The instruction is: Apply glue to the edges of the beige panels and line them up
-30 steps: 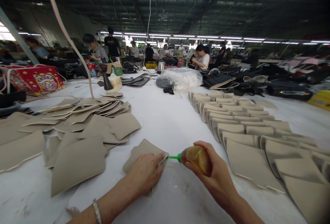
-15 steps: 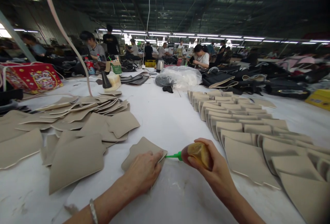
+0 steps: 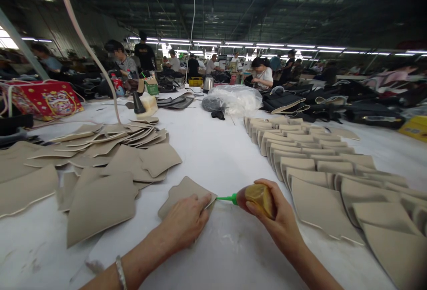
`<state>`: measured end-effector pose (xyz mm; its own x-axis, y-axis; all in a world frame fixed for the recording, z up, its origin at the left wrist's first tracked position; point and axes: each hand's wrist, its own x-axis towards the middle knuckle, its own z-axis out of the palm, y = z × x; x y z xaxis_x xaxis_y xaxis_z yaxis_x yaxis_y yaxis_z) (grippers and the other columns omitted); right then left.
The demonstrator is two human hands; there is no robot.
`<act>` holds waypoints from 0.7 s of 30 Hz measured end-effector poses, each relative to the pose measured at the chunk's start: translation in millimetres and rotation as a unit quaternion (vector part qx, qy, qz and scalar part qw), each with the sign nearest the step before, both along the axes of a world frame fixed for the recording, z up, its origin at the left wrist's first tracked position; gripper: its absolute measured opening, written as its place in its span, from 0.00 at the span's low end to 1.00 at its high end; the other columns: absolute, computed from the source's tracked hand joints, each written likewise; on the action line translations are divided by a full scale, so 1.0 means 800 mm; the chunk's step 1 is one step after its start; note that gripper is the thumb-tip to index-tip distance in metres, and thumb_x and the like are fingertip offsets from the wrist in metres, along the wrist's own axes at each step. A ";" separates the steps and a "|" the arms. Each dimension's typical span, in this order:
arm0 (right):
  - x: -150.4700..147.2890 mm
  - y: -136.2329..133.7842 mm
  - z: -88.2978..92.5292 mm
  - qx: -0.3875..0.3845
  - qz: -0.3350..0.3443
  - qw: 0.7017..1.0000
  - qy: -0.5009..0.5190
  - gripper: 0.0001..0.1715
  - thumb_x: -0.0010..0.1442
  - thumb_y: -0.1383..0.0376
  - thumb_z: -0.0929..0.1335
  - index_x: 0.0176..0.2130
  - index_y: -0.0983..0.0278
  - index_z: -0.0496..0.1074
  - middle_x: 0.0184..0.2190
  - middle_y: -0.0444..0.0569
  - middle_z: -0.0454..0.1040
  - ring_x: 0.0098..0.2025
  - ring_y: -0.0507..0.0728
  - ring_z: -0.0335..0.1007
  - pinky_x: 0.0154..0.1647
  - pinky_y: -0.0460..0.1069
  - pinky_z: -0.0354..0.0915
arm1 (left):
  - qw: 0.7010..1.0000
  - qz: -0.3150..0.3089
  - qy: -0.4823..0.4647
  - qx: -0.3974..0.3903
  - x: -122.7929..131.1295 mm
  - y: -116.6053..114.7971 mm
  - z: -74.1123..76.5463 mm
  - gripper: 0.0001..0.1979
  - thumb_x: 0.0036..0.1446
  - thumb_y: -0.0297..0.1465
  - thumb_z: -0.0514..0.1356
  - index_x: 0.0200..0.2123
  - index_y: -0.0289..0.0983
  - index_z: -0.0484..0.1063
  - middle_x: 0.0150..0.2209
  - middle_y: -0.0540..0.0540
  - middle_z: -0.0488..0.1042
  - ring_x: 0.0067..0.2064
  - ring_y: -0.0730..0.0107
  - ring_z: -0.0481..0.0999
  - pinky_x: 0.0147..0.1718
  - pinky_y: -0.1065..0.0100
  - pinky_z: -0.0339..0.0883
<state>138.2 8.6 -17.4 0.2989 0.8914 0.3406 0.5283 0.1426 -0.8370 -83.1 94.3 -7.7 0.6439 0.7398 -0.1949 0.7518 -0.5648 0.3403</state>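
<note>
Grip: right hand (image 3: 278, 219) closed round amber squeeze bottle (image 3: 258, 197); green nozzle (image 3: 227, 199) points leftward to beige fabric panel (image 3: 182, 188) under flat left hand (image 3: 185, 221).

Nothing legible from where I stand. Red bag (image 3: 43, 98) shows only a printed pattern; the green box (image 3: 152, 88) right of it is too small to read.

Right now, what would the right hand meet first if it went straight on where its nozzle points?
Probably the edge of the beige piece under the left hand; the nozzle of the bottle in the right hand almost touches it.
</note>
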 end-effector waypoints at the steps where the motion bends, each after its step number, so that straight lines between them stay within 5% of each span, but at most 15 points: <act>1: 0.000 -0.002 -0.001 -0.008 0.011 1.000 0.004 0.23 0.56 0.55 0.70 0.48 0.58 0.61 0.36 0.44 0.68 0.34 0.57 0.67 0.35 0.50 0.64 | 1.000 0.000 -0.006 -0.001 0.000 0.000 0.000 0.23 0.62 0.32 0.43 0.58 0.47 0.61 0.38 0.44 0.73 0.41 0.61 0.75 0.42 0.64 0.64; 10: -0.003 -0.005 -0.008 -0.013 -0.006 0.999 0.046 0.23 0.56 0.55 0.70 0.48 0.59 0.61 0.36 0.44 0.68 0.36 0.57 0.67 0.37 0.49 0.64 | 1.000 0.000 -0.010 -0.008 -0.003 -0.002 0.002 0.24 0.62 0.33 0.42 0.59 0.46 0.60 0.41 0.44 0.73 0.43 0.61 0.74 0.44 0.63 0.64; 15: -0.016 -0.020 -0.009 -0.055 0.075 0.993 0.068 0.23 0.57 0.54 0.68 0.48 0.58 0.60 0.36 0.43 0.68 0.35 0.57 0.67 0.36 0.49 0.63 | 1.000 0.009 -0.008 -0.008 -0.005 -0.004 0.003 0.24 0.62 0.33 0.42 0.60 0.45 0.59 0.41 0.43 0.73 0.42 0.60 0.74 0.43 0.62 0.64; 21: -0.018 -0.026 -0.007 -0.043 0.029 0.997 0.054 0.23 0.56 0.54 0.69 0.48 0.58 0.60 0.37 0.44 0.68 0.36 0.58 0.67 0.38 0.50 0.63 | 1.000 0.014 0.009 -0.006 -0.007 -0.006 0.005 0.24 0.62 0.33 0.42 0.60 0.44 0.59 0.41 0.44 0.72 0.42 0.61 0.74 0.42 0.64 0.64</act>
<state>124.0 -12.4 -22.9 0.2761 0.9329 0.2313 0.4280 0.0962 -0.8987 -88.8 89.7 -3.9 0.6191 0.7552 -0.2153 0.7734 -0.5388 0.3340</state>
